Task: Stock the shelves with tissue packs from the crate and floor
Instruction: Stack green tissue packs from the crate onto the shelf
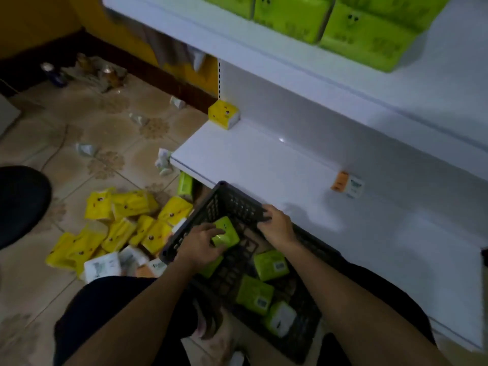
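Several green plastic-wrapped tissue packs (255, 294) are left in the dark plastic lattice crate (237, 204); one green pack (226, 231) is gripped by the left hand (201, 243), while the crate rim is clasped by the right hand (277, 226). The nearly bare white lower shelf (253, 159) lies directly beyond.

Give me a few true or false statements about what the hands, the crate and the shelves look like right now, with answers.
1. The left hand grips a green pack inside the crate. True.
2. The right hand holds a yellow pack. False: it grips the crate's rim.
3. The lower shelf holds one yellow pack at its far end. True.
4. The upper shelf holds yellow packs. False: green packs.
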A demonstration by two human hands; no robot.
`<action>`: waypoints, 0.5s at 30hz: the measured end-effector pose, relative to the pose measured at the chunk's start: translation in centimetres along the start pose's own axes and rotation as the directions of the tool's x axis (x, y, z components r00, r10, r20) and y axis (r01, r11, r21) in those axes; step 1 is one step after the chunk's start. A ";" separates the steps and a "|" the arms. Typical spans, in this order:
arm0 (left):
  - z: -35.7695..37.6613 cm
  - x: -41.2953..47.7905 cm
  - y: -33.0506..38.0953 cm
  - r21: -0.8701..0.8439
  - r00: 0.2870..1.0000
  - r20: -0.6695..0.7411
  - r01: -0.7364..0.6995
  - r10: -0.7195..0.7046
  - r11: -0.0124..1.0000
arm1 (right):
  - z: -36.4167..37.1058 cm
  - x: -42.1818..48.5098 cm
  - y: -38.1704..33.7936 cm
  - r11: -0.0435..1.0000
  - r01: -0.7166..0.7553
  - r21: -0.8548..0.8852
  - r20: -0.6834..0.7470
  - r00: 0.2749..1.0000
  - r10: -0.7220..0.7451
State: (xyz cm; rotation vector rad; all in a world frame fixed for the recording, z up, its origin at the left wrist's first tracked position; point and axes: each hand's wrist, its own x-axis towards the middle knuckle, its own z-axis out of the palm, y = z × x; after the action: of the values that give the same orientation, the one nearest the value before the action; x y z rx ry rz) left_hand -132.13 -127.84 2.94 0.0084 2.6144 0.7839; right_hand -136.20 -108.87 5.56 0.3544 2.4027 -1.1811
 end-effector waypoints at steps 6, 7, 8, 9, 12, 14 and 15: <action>6.1 1.5 -3.0 -0.037 0.966 0.191 0.183 -0.173 0.982 | 5.4 2.3 7.3 0.981 -0.177 -0.078 0.096 0.978 0.185; 6.6 1.8 -3.7 -0.040 0.952 0.218 0.227 -0.213 0.973 | 6.5 3.0 8.1 0.978 -0.191 -0.087 0.114 0.973 0.200; 7.0 2.0 -4.3 -0.043 0.940 0.234 0.266 -0.250 0.963 | 7.6 3.6 8.7 0.970 -0.215 -0.116 0.148 0.962 0.231; 7.3 2.2 -5.1 -0.040 0.932 0.242 0.289 -0.271 0.957 | 8.8 4.3 9.2 0.964 -0.218 -0.149 0.183 0.952 0.244; 8.1 2.7 -7.3 0.061 0.901 0.326 0.281 -0.285 0.958 | 12.6 6.5 10.2 0.950 -0.237 -0.201 0.245 0.927 0.283; 8.6 3.7 -8.7 0.125 0.890 0.358 0.255 -0.283 0.959 | 15.5 7.7 10.8 0.937 -0.285 -0.202 0.271 0.903 0.333; 8.9 4.3 -9.4 0.136 0.887 0.361 0.256 -0.288 0.957 | 16.8 8.2 11.1 0.933 -0.316 -0.175 0.281 0.892 0.355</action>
State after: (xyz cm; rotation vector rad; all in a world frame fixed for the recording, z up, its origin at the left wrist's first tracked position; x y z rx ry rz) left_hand -131.66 -130.54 -10.40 -0.1649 2.2146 0.5112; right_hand -134.21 -115.27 -15.16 0.4840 2.0291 -0.8542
